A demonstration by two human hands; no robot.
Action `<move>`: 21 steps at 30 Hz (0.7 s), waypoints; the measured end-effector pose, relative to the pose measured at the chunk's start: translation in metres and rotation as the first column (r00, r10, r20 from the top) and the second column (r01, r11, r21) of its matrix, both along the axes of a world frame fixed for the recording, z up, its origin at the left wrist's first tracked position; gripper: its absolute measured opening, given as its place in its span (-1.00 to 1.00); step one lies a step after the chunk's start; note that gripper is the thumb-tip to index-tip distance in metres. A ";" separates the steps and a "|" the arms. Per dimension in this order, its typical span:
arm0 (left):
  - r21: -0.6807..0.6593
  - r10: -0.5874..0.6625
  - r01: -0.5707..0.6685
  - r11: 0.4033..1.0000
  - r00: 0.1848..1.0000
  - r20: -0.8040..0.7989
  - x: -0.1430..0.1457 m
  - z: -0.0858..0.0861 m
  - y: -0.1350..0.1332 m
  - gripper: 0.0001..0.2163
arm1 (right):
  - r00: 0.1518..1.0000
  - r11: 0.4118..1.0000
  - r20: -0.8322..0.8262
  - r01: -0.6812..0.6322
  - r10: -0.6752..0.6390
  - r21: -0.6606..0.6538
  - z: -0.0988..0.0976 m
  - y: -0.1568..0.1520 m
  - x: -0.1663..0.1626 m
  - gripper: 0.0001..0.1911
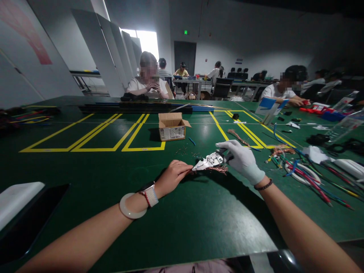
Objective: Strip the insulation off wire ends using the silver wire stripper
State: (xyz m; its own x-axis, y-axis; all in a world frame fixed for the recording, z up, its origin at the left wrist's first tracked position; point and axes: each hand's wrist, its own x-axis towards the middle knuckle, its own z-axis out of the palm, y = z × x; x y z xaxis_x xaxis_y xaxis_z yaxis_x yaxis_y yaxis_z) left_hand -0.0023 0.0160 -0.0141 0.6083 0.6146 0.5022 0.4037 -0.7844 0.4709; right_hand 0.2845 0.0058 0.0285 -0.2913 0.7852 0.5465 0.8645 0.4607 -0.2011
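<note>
My right hand (241, 159), in a white glove, is closed round the handles of a silver wire stripper (207, 161) whose jaws point left. My bare left hand (173, 175) is pinched on a thin wire at the stripper's jaws. A small tuft of bare copper strands (218, 169) lies on the green table (182, 212) just under the tool. A watch and a pale bangle sit on my left wrist.
An open cardboard box (172, 126) stands beyond the hands. Coloured wires (307, 176) lie in a heap at the right, with copper strands (237, 137) near the yellow floor-style lines. A dark phone and white pad (19, 204) rest at the left. Other people sit at far tables.
</note>
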 end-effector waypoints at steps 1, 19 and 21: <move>0.003 -0.029 0.029 1.000 0.999 0.013 0.000 0.000 0.000 -0.79 | 0.998 0.998 -0.044 -0.041 0.039 -0.051 0.001 0.000 -0.001 -0.38; -0.162 0.134 -0.113 0.980 0.983 0.123 0.000 0.004 -0.002 -0.81 | 0.968 0.979 -0.244 -0.105 0.060 -0.175 -0.014 -0.001 -0.020 -0.59; -0.203 0.175 -0.148 0.968 0.977 0.121 0.001 0.007 -0.003 -0.83 | 0.972 0.980 -0.237 -0.057 0.011 -0.189 -0.013 0.000 -0.018 -0.62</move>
